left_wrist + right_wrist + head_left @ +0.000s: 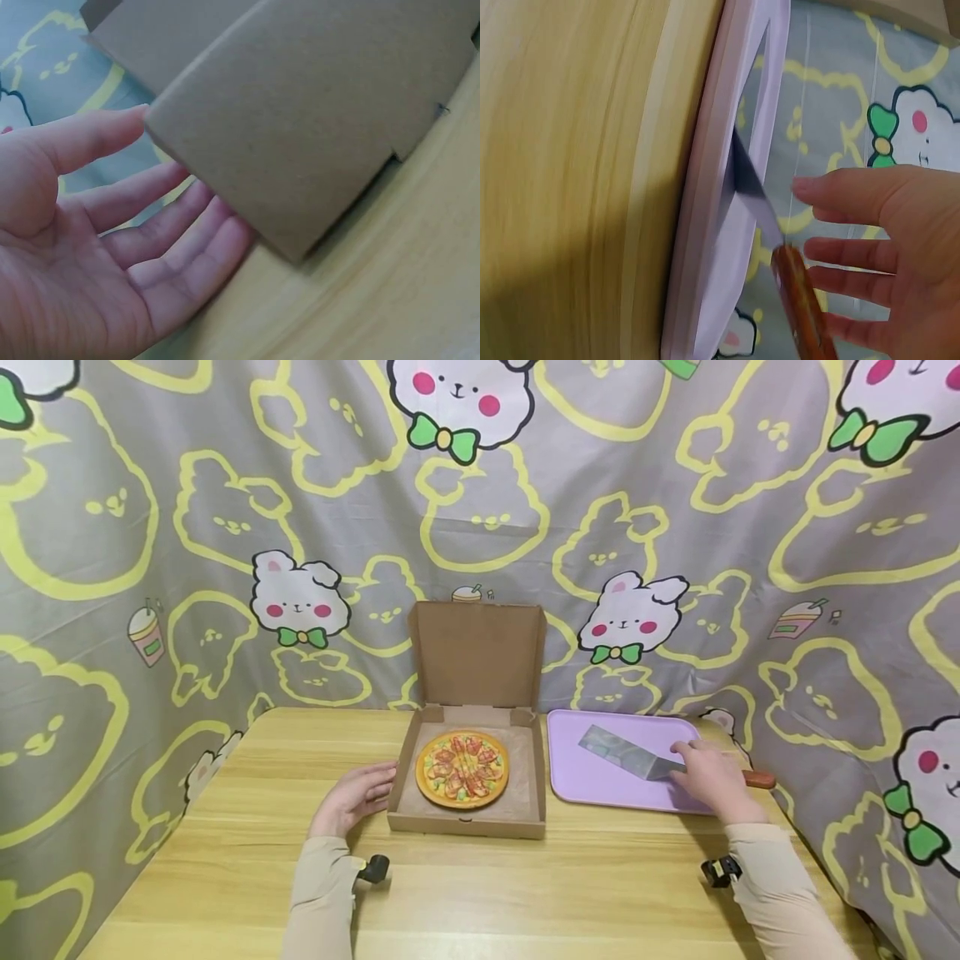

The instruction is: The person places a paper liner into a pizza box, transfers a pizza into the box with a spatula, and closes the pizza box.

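A small round pizza with red and green toppings lies in an open cardboard pizza box, its lid standing upright at the back. My left hand is at the box's left wall; in the left wrist view its loosely bent fingers meet the corner of the cardboard. On a lilac tray lies a metal spatula with a wooden handle. Over that handle reaches my right hand, its fingers extended beside the wood, not wrapped round it. Whether they touch it I cannot tell.
The light wooden table extends in front of the box and tray. Behind and at both sides hangs a grey cartoon-print curtain, close to the table's edges. The spatula's handle sticks out past the tray's right rim.
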Demonstrator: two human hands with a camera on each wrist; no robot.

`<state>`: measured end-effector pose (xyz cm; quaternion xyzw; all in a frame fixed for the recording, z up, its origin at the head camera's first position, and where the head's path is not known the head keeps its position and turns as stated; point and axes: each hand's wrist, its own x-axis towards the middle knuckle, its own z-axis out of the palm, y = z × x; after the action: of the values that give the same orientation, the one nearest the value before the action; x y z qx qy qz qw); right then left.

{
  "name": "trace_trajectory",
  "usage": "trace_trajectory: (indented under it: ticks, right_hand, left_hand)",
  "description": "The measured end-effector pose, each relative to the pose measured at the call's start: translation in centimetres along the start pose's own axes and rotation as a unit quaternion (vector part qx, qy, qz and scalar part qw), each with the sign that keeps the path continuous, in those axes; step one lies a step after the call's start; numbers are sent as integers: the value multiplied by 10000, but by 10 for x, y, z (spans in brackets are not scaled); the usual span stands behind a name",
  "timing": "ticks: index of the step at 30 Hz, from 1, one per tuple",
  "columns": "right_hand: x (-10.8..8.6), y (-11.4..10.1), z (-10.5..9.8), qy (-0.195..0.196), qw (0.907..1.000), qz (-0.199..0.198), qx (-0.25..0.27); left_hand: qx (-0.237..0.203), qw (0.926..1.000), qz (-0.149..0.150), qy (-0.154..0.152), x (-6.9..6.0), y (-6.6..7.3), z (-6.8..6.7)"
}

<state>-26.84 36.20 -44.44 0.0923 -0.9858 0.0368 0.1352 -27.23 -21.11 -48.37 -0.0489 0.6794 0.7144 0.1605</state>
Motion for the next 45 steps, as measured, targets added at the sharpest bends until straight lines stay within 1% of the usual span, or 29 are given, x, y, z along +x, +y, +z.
trace_trajectory:
  ticks: [4,8,13,17,21,24,27,32,37,39,42,45]
  right_hand:
    - [8,-12,3,-15,9990,-225,393]
    - [20,-27,6,-54,9951,-452,876]
    - [39,-50,6,-52,9919,-610,1116]
    - [57,-71,1,-61,9887,-685,1332]
    - [74,-89,-9,-33,9864,-731,1472]
    - [86,-99,-18,20,9842,-695,1630]
    - [97,-109,-28,37,9808,-612,1852]
    - [115,-122,-41,-78,9759,-565,2108]
    - [137,-129,-46,-301,9712,-436,2325]
    - [145,-132,-48,-307,9688,-336,2437]
    - [157,-135,-52,-264,9658,-202,2573]
    - [167,-141,-55,-230,9617,8,2732]
  left_hand:
    - [-95,9998,65,-147,-4,5,-2]
    - [-88,9997,125,-174,-10,16,-5]
    - [0,9993,350,-149,-17,34,-9]
    - [126,9977,640,-184,-22,49,-12]
    - [427,9947,913,-190,-22,66,-14]
    - [854,9909,1034,-152,-20,81,-12]
    - [1300,9857,1069,-65,-16,97,-6]
    - [2106,9720,1036,87,-6,124,6]
    - [2837,9530,1038,237,8,150,14]
    - [3124,9438,1041,298,15,159,17]
    - [3655,9232,1121,403,25,171,22]
    - [4057,9033,1244,626,36,181,27]
